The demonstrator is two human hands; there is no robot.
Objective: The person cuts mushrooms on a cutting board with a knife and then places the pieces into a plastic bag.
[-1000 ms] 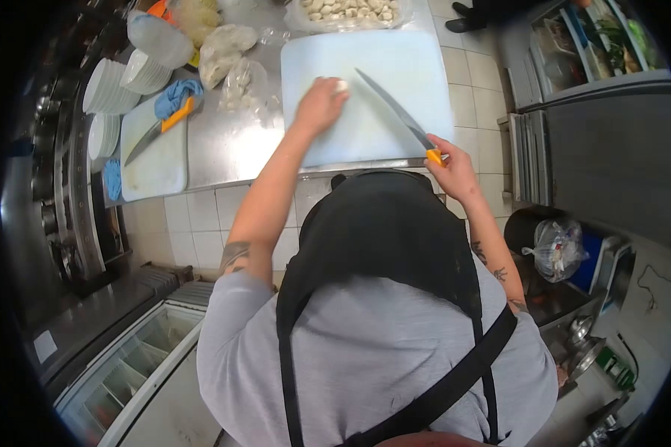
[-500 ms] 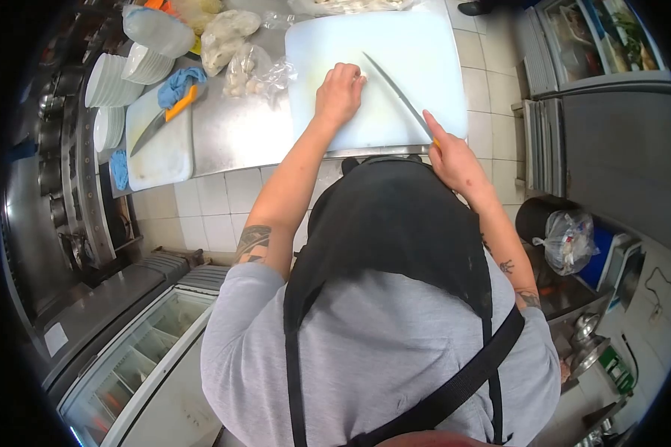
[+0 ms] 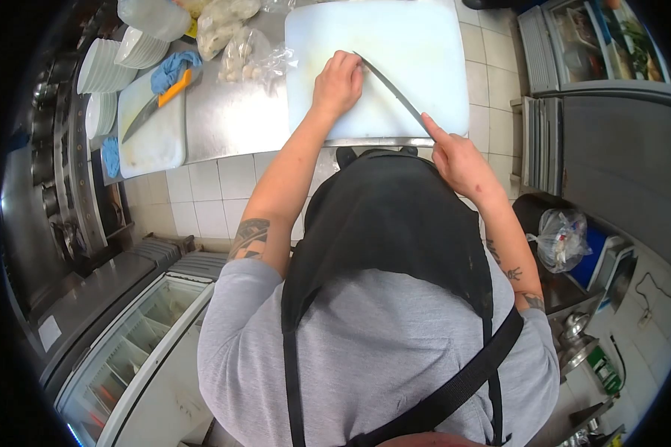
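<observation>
My right hand is wrapped round the handle of a long, narrow kitchen knife, its index finger stretched along the top of the blade. The blade slants up and left across a large white cutting board, its tip beside the fingers of my left hand. That left hand rests on the board with its fingers curled and pressed together. Whatever lies under those fingertips is hidden or too small to name.
Left of the board lie clear plastic bags with pale contents. A smaller cutting board holds an orange-handled knife and a blue cloth. Stacked white bowls stand beyond. An open-topped chilled unit is at lower left.
The knife's tip has come left, closer to my curled left fingers. My right hand has shifted slightly right and down. The whole view has moved a little.
</observation>
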